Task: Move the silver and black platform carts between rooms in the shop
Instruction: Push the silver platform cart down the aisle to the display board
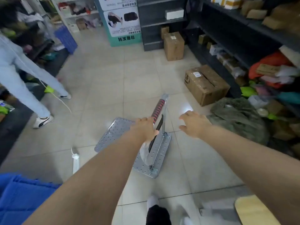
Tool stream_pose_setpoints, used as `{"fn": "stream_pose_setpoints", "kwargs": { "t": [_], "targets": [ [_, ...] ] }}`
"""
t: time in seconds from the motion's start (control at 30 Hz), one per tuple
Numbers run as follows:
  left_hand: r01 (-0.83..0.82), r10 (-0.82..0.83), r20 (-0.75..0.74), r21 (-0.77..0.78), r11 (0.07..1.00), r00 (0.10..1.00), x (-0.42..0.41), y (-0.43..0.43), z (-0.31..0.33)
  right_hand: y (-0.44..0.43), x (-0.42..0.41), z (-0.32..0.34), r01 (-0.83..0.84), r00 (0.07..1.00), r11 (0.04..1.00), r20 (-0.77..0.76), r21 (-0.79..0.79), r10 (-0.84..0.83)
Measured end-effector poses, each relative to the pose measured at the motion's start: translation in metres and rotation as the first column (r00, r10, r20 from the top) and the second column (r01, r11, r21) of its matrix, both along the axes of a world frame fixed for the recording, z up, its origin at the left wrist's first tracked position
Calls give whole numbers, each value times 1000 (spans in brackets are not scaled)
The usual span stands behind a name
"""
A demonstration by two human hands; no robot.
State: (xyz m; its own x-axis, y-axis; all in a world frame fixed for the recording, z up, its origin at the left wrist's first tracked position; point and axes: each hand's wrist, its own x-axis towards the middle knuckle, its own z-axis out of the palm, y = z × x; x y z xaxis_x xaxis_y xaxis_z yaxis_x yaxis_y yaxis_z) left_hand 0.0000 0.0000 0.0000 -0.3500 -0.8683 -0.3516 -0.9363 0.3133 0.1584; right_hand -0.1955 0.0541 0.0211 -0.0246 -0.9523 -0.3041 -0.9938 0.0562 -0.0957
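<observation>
**Inspector:** Position of the silver perforated-metal platform cart [113, 135]?

**Assistant:** On the tiled floor [100, 78], mid-room. Left hand [144, 129] wrapped around its red-and-black handle grip [158, 108]; right hand [193, 124] free, fingers spread.

**Inspector:** Progress?

**Assistant:** Apparently in transit; no black cart visible.

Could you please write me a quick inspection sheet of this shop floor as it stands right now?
Surface: pale tiled floor, open in the middle.
Job's things: silver cart on the floor, deck bare, handle upright; no black cart seen.
Clutter: cardboard boxes and a green bundle on the right; blue crate near left.
Grips: left hand closed on the handle; right hand open, off it.
Cables: white power strip beside the cart; thin cord on the left.
Surroundings: dark shelving on the right; another person walking on the left.
</observation>
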Motion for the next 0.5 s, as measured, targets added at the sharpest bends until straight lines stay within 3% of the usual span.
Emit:
{"fn": "stream_pose_setpoints", "kwargs": {
  "t": [0.3, 0.5],
  "targets": [
    [72, -73, 56, 32, 997, 996, -28, -80, -37, -33, 5, -12, 230, 963, 972, 133, 40, -234],
    [95, -99, 85, 48, 994, 991, -43, -98, -66, -36, -5, -23, 290, 944, 953, 140, 89, -300]
  ]
}}
